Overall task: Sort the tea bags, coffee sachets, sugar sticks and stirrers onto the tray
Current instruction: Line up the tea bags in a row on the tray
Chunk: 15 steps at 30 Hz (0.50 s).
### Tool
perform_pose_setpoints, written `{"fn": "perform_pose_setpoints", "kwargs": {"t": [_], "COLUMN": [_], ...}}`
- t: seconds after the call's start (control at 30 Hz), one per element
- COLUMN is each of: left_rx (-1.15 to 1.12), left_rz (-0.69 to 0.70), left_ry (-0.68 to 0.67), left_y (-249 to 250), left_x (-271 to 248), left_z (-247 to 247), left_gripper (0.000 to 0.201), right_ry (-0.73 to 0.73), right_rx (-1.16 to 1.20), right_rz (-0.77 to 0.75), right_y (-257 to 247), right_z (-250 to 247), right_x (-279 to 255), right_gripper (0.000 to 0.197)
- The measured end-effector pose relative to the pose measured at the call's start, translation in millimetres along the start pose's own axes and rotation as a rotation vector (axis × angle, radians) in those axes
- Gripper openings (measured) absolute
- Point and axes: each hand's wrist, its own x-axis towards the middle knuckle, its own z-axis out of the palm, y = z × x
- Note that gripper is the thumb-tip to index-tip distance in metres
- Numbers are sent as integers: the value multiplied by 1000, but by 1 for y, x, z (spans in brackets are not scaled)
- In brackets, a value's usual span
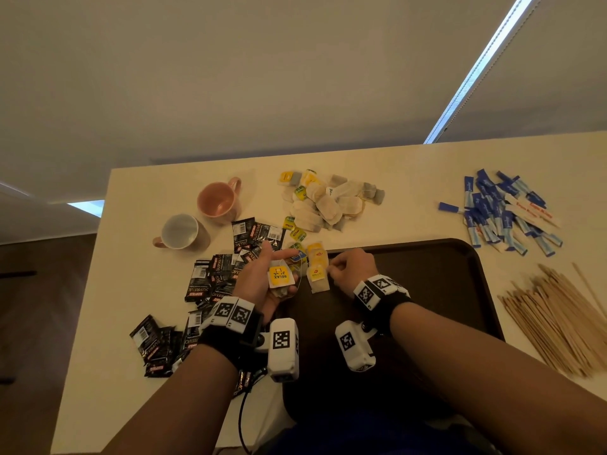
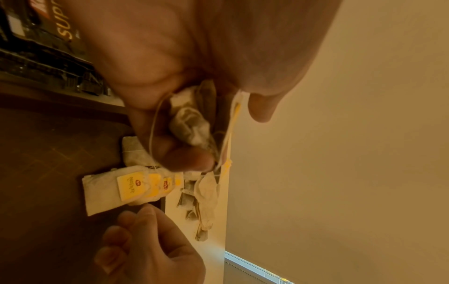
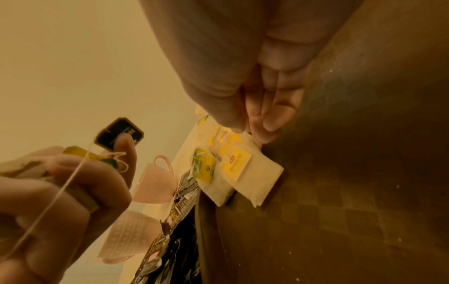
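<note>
Laying tea bags on the tray (image 1: pixel 473 257): left hand (image 1: pixel 262 280) curled round a bunch, right hand (image 1: pixel 351 270) pinching the stack (image 1: pixel 318 274) at the tray's far-left corner. Beyond the tray: tea pile (image 1: pixel 328 200), sachets (image 1: pixel 216 274), sugar (image 1: pixel 505 211), stirrers (image 1: pixel 555 313) unsorted.

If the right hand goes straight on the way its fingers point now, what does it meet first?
Most likely the small stack of tea bags at the tray corner: the right hand has its fingertips already at the stack's edge, apparently touching.
</note>
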Motion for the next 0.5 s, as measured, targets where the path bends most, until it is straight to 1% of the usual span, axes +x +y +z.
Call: {"fn": "perform_pose_setpoints", "kwargs": {"t": [0.1,0.17,0.23,0.3,0.37,0.43,0.5], "left_rx": [-8,-19,-34,-54,-78,-111,-129], "left_rz": [7,15,22,15,-8,-15,-16], "left_ry": [-11,-20,-27,-30,-45,-82,-107], "left_y": [1,2,4,6,7,7,7], "left_x": [-1,-2,-3,-2,-3,-5,-9], "left_z": [0,1,5,9,14,19,22], "left_gripper": [61,63,64,64,64,66,66], "right_ry": [38,99,144,127,92,60,44], "right_rx": [-4,13,42,56,-21,-150,-243], "right_rz": [-43,-140,-298,-503,-686,-755,-741], "right_y": [1,-5,-18,-34,-49,-59,-64], "right_z": [-11,-21,-31,-38,-41,-41,-41], "right_x": [-7,-16,-27,-39,-48,-51,-53], "right_gripper": [19,17,16,17,26,32,31]}}
